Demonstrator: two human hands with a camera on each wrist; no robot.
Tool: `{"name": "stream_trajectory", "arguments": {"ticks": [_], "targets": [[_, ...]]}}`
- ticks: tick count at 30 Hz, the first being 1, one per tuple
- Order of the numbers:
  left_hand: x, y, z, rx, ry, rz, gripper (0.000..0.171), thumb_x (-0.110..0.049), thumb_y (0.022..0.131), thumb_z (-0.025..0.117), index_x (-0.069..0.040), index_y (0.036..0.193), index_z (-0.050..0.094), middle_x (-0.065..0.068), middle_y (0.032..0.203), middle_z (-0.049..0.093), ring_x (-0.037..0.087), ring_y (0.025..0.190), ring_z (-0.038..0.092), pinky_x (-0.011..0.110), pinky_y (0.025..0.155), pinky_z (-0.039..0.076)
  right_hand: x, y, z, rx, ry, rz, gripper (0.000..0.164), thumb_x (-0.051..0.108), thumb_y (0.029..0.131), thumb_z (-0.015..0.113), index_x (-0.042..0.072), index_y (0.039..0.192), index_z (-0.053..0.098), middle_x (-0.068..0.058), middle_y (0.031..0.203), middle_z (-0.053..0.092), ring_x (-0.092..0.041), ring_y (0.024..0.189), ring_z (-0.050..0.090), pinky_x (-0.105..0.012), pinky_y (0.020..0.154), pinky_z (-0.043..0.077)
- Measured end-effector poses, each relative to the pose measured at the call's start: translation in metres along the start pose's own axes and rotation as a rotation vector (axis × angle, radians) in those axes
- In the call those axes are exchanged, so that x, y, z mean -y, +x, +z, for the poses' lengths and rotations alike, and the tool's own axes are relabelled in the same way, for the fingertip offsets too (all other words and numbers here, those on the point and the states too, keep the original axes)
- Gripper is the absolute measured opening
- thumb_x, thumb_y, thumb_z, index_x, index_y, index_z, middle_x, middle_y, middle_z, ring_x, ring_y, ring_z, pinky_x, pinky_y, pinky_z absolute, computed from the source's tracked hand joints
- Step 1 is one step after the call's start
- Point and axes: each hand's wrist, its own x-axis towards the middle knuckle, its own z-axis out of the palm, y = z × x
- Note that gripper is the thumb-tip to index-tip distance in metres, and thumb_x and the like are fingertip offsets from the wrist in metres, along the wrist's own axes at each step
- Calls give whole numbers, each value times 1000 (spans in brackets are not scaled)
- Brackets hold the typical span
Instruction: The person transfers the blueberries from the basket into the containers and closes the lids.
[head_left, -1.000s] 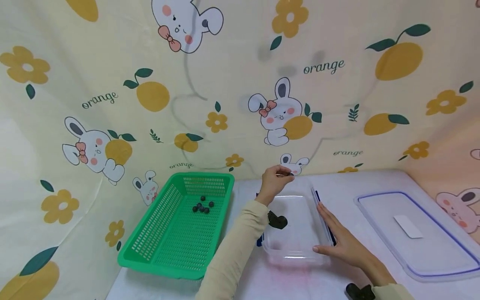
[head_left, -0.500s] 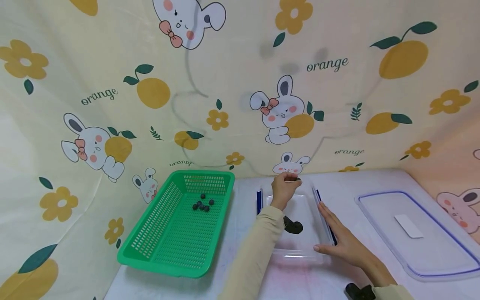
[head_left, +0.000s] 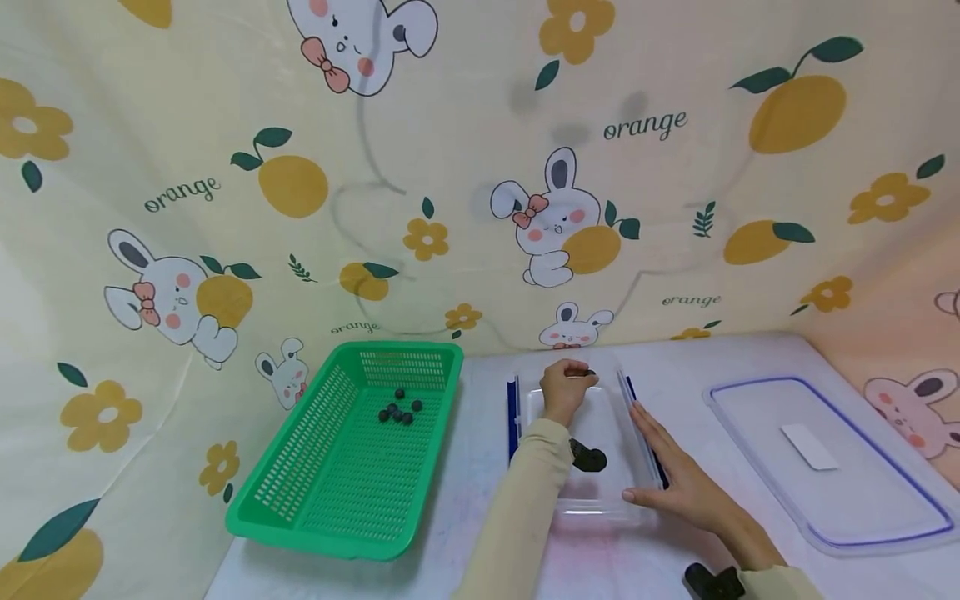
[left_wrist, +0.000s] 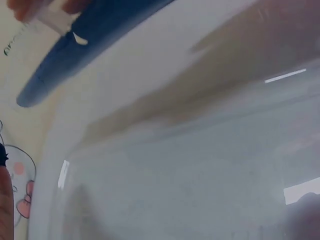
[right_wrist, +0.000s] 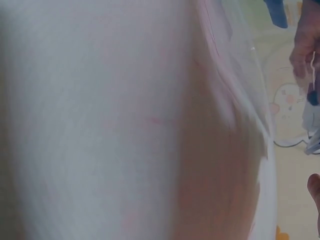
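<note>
My left hand [head_left: 566,392] is over the far part of a clear plastic container [head_left: 592,504] with blue side clips. Its fingertips pinch a blueberry [head_left: 590,373], whose dark edge also shows at the left of the left wrist view. My right hand [head_left: 686,479] rests at the container's right side, fingers straight along the raised clip flap and thumb spread toward the near corner. Several blueberries [head_left: 395,410] lie in the far part of a green plastic basket [head_left: 341,533], left of the container. My left forearm hides part of the container's left side.
A clear lid [head_left: 832,537] with a blue seal and a white label lies flat on the right of the white-covered table [head_left: 480,467]. Behind stands a printed cloth [head_left: 450,167] with rabbits and oranges. Dark wrist cameras are worn on both wrists.
My left hand has moved right and then lower over the container, still pinching the blueberry. The right hand stays at the container's side. The head view has shifted slightly.
</note>
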Motion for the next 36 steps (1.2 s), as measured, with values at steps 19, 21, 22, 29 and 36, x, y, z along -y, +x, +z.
{"name": "stream_trajectory", "arguments": {"ticks": [19, 21, 22, 29, 36], "targets": [[25, -8, 9, 113, 226, -75, 21, 5, 64, 87, -3, 76, 72, -3, 65, 64, 5, 58, 53, 21, 60, 47, 3, 0, -1, 5, 21, 103, 107, 23, 73, 83, 11, 156, 16, -11, 160, 11, -28, 143, 11, -69, 98, 22], [25, -10, 7, 110, 242, -57, 21, 5, 63, 87, -2, 77, 73, -2, 66, 65, 5, 58, 53, 20, 60, 47, 4, 0, 0, 2, 29, 100, 106, 22, 73, 83, 10, 156, 17, -12, 160, 12, -29, 143, 11, -70, 98, 22], [25, -11, 6, 111, 245, -57, 21, 5, 63, 87, -1, 78, 73, -1, 66, 66, 5, 58, 54, 20, 61, 47, 3, 0, 0, 0, 30, 96, 106, 22, 73, 83, 10, 156, 17, -12, 160, 12, -28, 143, 11, -70, 98, 22], [25, -11, 5, 119, 266, -64, 21, 6, 64, 87, -1, 77, 72, -1, 65, 65, 6, 58, 55, 21, 62, 48, 0, 0, 2, -6, 35, 82, 107, 22, 73, 84, 11, 156, 16, -11, 160, 12, -29, 143, 13, -69, 97, 23], [26, -11, 8, 133, 313, -68, 20, 5, 64, 87, -3, 75, 71, -3, 62, 60, 6, 57, 51, 22, 62, 47, 0, -1, 1, -6, 28, 73, 109, 22, 73, 84, 17, 157, 15, -12, 160, 12, -25, 143, 13, -69, 97, 24]]}}
